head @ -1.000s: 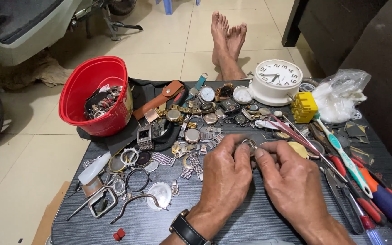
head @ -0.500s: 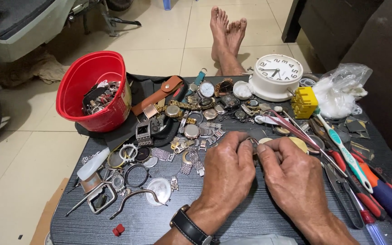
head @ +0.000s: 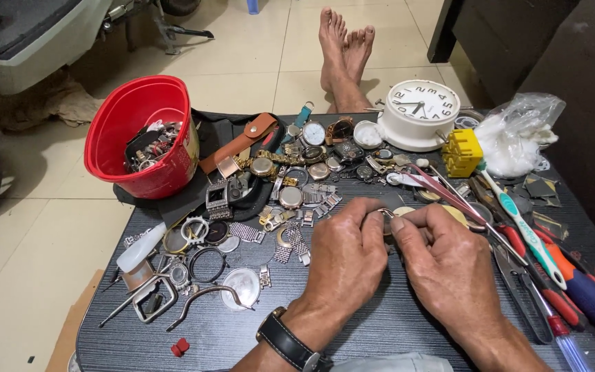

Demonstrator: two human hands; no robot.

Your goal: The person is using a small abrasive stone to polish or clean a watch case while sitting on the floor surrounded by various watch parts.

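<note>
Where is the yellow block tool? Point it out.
In the head view the yellow block tool sits at the far right of the dark table, between the white clock and the clear plastic bag, beyond the right hand.

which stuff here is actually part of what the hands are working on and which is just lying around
In hand:
- left hand
- right hand
- small metal part pinched between both hands' fingertips

Lying about:
- red bucket of watch parts
- white alarm clock
- yellow block
- toothbrush
- brown strap
- plastic bag
</note>
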